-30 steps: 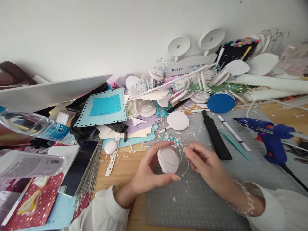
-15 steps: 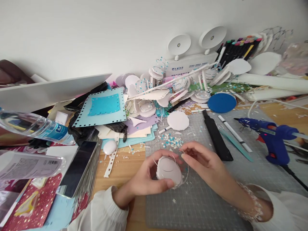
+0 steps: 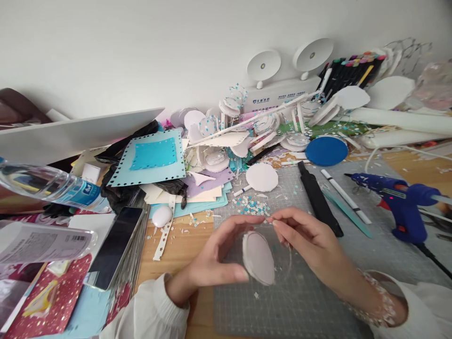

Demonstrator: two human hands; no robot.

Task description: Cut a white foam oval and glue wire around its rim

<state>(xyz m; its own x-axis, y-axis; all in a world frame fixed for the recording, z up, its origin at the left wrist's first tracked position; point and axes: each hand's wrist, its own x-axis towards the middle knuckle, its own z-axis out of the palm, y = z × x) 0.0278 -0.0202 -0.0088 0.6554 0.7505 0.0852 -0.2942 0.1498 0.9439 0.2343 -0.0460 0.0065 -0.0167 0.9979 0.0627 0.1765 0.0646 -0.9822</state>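
A white round disc [image 3: 259, 258] is tilted just above the grey cutting mat [image 3: 247, 315], between my two hands. My left hand [image 3: 222, 256] is at its left side, thumb and fingers spread wide, the thumb tip close to the disc's edge. The left fingertips reach over to the right fingertips above the disc. With thumb and fingers pinched together, my right hand [image 3: 303, 238] holds a thin pale strand [image 3: 291, 263] that loops down at the disc's right. Small white and blue star pieces [image 3: 252, 205] lie beyond the hands.
A blue glue gun [image 3: 399, 200] rests at the right, near a black cutter [image 3: 319, 202] and a white pen [image 3: 346, 196]. A phone [image 3: 118, 245] and plastic bottle [image 3: 52, 186] are left. Paper discs and scraps pile up behind.
My left hand has loosened from the disc, its fingers now stretched toward my right hand. The disc has turned more edge-on and shifted slightly right. My right fingertips have closed together.
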